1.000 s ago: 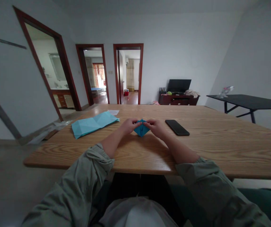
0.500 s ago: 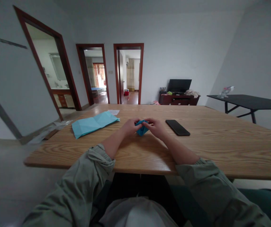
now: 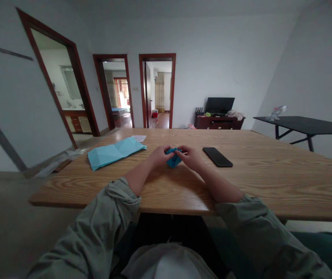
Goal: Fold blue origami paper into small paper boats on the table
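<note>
Between my two hands, just above or on the wooden table, is a small piece of folded blue paper (image 3: 173,161). My left hand (image 3: 160,155) grips its left side, thumb on the near face and fingers behind. On the right side my right hand (image 3: 189,155) pinches the same paper the same way. Both sets of fingertips nearly meet at its top edge, and part of the paper is hidden behind them. To the left lies a larger light-blue sheet of creased paper (image 3: 115,154), touched by neither hand.
A black phone (image 3: 217,157) lies on the wooden table (image 3: 270,174) right of my right hand. A small printed slip (image 3: 139,138) sits behind the light-blue sheet. Farther off stand a black table (image 3: 308,124) at right and a television (image 3: 219,105) on a dark cabinet.
Almost nothing differs. Both hands keep their hold on the blue paper, whose near face shows a very slight shift.
</note>
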### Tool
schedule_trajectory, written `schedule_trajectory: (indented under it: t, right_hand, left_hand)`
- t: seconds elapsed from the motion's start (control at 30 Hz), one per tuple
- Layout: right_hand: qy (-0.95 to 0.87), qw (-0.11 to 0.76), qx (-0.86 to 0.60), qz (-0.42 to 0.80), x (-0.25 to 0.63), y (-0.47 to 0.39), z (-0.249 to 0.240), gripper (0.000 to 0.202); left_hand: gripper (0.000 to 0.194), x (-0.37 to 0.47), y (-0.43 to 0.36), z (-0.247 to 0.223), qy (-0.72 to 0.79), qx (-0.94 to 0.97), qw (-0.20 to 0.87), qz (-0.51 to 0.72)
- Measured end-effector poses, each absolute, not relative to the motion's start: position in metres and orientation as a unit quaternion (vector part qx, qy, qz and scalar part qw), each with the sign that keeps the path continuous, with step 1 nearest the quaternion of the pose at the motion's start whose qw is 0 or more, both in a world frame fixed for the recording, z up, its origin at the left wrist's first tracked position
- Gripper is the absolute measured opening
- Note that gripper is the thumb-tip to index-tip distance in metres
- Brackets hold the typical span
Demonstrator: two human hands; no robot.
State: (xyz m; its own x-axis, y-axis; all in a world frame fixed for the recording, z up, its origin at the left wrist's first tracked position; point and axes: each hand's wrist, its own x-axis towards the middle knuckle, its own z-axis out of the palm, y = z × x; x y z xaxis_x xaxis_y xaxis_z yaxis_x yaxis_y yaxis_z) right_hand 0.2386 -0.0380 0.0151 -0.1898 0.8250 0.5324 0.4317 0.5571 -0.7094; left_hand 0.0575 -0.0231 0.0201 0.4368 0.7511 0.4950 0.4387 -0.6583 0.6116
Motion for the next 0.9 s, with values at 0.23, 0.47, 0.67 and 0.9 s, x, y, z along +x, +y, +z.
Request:
schedule_trajectory:
  t: [0.23, 0.47, 0.67, 0.9]
  right_hand:
    - [-0.745, 0.454, -0.454, 0.182, 0.240, -0.037, 0.014, 0.025]
    - [-0.754, 0.414, -0.485, 0.158, 0.245, -0.029, 0.009, 0.018]
    - [-0.748, 0.375, -0.519, 0.174, 0.249, -0.024, 0.006, 0.018]
    - [-0.752, 0.346, -0.541, 0.150, 0.254, -0.022, 0.006, 0.018]
  left_hand:
    - [0.022, 0.055, -0.018, 0.016, 0.385, 0.815, 0.195, 0.387]
    - [0.024, 0.046, -0.012, 0.015, 0.428, 0.815, 0.200, 0.337]
    - [0.026, 0.040, -0.009, 0.017, 0.457, 0.809, 0.234, 0.286]
    - [0.033, 0.030, -0.007, 0.020, 0.439, 0.810, 0.305, 0.242]
